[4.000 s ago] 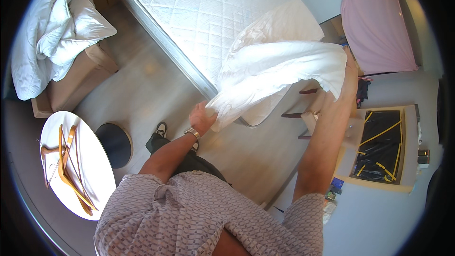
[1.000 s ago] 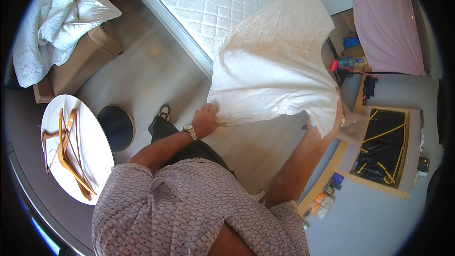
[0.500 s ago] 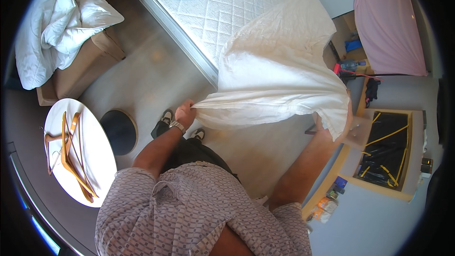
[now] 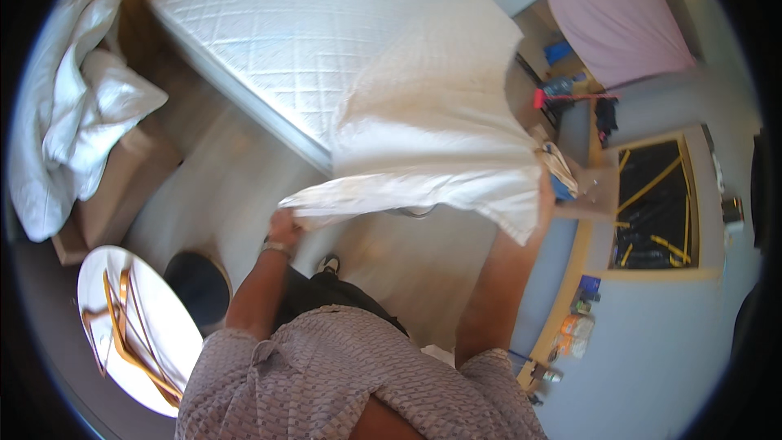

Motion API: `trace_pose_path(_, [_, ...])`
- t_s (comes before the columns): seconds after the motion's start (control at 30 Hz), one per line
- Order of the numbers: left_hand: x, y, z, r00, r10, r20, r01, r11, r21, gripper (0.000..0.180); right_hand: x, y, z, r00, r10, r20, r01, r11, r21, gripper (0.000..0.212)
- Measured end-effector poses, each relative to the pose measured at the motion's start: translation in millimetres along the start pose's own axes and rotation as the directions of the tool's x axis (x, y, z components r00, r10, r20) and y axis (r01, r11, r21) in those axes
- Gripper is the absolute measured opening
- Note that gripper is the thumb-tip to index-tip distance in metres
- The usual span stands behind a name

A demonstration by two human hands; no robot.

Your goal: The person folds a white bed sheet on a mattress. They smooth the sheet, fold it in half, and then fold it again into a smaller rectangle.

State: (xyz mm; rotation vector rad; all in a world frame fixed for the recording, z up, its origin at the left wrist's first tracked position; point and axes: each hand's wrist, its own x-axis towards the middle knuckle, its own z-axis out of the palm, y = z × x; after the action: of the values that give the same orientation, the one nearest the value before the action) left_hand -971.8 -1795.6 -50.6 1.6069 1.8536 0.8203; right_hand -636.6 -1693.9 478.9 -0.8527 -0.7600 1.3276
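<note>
A cream-white bed sheet (image 4: 432, 126) lies partly over the right side of a quilted white mattress (image 4: 252, 33), its near edge lifted off it. My left hand (image 4: 283, 228), with a watch on the wrist, is closed on the sheet's left end. At the other end my right hand (image 4: 544, 200) grips the sheet near a hanging corner, which hides part of the fingers. Between both hands the edge stretches in long folds above the floor.
On the left, a white duvet (image 4: 85, 106) is heaped on a brown box-like seat (image 4: 122, 183). Wooden hangers (image 4: 130, 334) lie on a round white table (image 4: 167, 318) beside a black round stool (image 4: 198, 289). Shelves with small items and a pink cloth (image 4: 615, 12) are on the right.
The view has swung, shifting bed and furniture leftward in it. Both hands still hold the sheet; its edge spans them, and a cardboard box now shows beyond my right hand.
</note>
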Motion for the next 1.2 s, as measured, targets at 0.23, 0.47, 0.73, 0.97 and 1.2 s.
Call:
trace_pose_path(0.23, [9,-88,-145,0.688,-0.723,-0.058,0.349,0.400,-0.848,0.020,-57,88,-138,0.846,-0.022,-0.533,-0.313,0.790,-0.528,0.023])
trace_pose_path(0.47, [85,13,-264,0.874,-0.332,-0.355,-0.007,0.722,-0.692,0.027,-147,223,-259,0.583,0.179,-0.792,-0.498,0.850,-0.174,0.018])
trace_pose_path(0.73, [93,108,-317,0.911,0.116,-0.397,-0.351,0.724,-0.594,0.044,-224,276,-266,0.501,0.233,-0.834,-0.312,0.947,0.077,0.022])
trace_pose_path(0.97, [84,34,-297,0.951,-0.277,-0.139,0.102,0.703,-0.704,0.026,-223,321,-226,0.384,0.160,-0.910,-0.362,0.932,0.011,0.029])
trace_pose_path(1.2, [68,-20,-295,0.795,-0.588,0.147,0.572,0.648,-0.504,0.033,-232,365,-236,0.312,0.071,-0.947,-0.760,0.617,-0.204,0.041])
